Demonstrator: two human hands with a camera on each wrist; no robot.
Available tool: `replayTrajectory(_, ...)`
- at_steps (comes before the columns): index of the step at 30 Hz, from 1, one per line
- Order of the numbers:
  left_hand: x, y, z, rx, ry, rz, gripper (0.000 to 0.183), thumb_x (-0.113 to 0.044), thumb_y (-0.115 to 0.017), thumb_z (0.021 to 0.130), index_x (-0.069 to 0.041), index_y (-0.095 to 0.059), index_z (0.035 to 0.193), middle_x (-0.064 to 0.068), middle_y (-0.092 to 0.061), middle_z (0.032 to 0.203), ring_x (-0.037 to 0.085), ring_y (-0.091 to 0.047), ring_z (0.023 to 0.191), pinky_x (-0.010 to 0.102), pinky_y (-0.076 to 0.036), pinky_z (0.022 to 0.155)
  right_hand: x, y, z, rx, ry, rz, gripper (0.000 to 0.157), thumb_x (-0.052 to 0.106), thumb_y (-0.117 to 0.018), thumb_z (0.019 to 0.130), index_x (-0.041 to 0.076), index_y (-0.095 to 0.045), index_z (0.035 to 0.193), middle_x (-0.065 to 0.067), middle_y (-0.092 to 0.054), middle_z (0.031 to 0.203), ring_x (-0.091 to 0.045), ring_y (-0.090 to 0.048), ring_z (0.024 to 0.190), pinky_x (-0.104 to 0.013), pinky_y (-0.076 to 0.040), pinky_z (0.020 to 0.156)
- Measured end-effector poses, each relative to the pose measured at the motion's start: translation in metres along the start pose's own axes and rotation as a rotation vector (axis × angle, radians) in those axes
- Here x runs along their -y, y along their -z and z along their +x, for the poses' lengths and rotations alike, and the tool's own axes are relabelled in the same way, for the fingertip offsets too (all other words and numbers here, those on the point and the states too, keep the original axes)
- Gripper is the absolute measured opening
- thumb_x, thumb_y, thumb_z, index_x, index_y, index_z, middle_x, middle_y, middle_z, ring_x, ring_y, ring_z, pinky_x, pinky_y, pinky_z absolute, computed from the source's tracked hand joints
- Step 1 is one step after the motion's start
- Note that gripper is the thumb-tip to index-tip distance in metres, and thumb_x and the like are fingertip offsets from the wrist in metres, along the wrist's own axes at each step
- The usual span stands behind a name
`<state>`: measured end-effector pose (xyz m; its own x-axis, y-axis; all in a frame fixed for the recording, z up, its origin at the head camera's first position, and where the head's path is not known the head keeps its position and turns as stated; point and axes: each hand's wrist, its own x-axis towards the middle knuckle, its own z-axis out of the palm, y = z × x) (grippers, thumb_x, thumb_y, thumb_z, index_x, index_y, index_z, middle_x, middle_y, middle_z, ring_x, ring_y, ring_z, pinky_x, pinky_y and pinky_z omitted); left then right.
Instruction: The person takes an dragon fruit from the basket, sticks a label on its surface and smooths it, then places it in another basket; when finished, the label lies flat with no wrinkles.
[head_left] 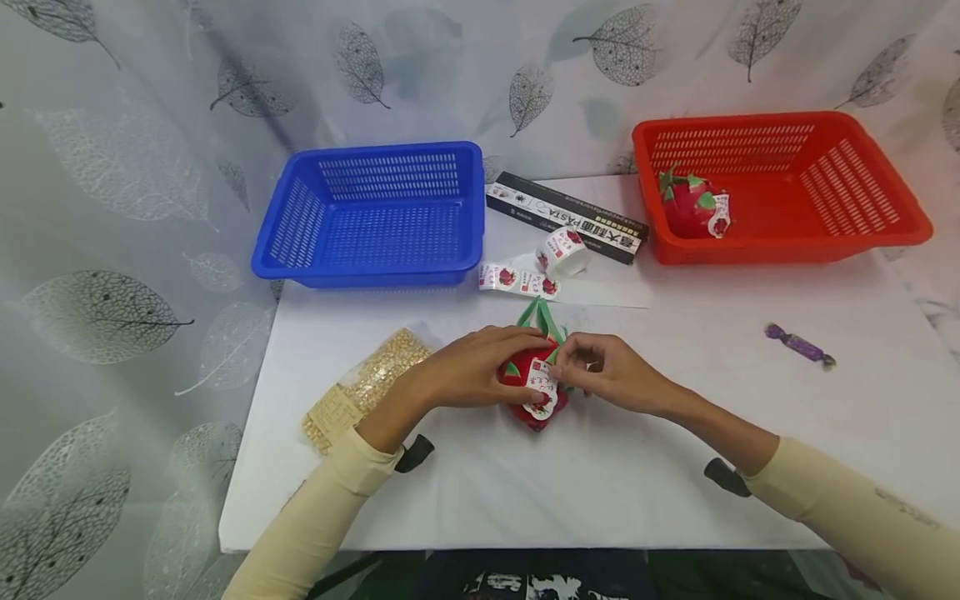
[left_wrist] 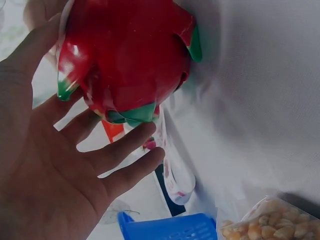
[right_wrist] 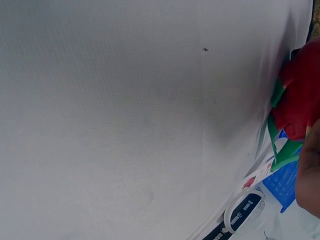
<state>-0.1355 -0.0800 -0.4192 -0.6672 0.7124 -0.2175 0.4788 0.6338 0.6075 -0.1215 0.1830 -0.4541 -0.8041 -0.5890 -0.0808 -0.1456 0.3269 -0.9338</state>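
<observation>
A glossy red dragon fruit [left_wrist: 135, 55] with green leaf tips lies on the white table in front of me. My left hand [head_left: 476, 367] holds it from the left, thumb on the white printed sticker [head_left: 539, 377] and the other fingers spread around its far side. From the right, my right hand [head_left: 618, 373] has curled fingers, with thumb and index fingertips pinching at the sticker's right edge. Those fingertips partly hide the contact. In the right wrist view only part of the right hand [right_wrist: 309, 175] appears, against the fruit.
A bag of corn kernels [head_left: 386, 367] lies left. Behind are a blue basket [head_left: 367, 277], a black pasta box [head_left: 607, 223], a sticker roll [head_left: 562, 252] with its loose strip, and a red basket [head_left: 787, 250] containing another labelled dragon fruit [head_left: 686, 208]. A purple-wrapped candy [head_left: 800, 345] lies right.
</observation>
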Motion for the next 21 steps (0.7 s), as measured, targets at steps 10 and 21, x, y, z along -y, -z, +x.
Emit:
replayTrajectory(10, 0.0019, 0.0001, 0.0025, 0.009, -0.013, 0.034, 0.078, -0.051, -0.081, 0.092, -0.027, -0.049, 0.159, -0.006, -0.048, 0.163, 0.020, -0.046, 0.146, 0.041, -0.043, 0.118, -0.0031, 0.0000, 0.0039, -0.067, -0.010, -0.078, 0.014, 0.020, -0.079, 0.097, 0.013, -0.068, 0.101, -0.001, -0.064, 0.084, -0.022, -0.060, 0.081, -0.026, -0.052, 0.071)
replayTrajectory(21, 0.0046, 0.0045, 0.0062, 0.044, -0.023, -0.006, 0.066, -0.048, -0.074, 0.099, -0.028, -0.051, 0.157, -0.006, -0.050, 0.159, 0.019, -0.051, 0.139, 0.040, -0.049, 0.112, -0.0057, 0.0053, 0.0073, -0.066, -0.044, -0.035, 0.041, 0.019, -0.082, 0.094, 0.007, -0.054, 0.122, -0.007, -0.060, 0.095, -0.022, -0.061, 0.084, -0.024, -0.054, 0.070)
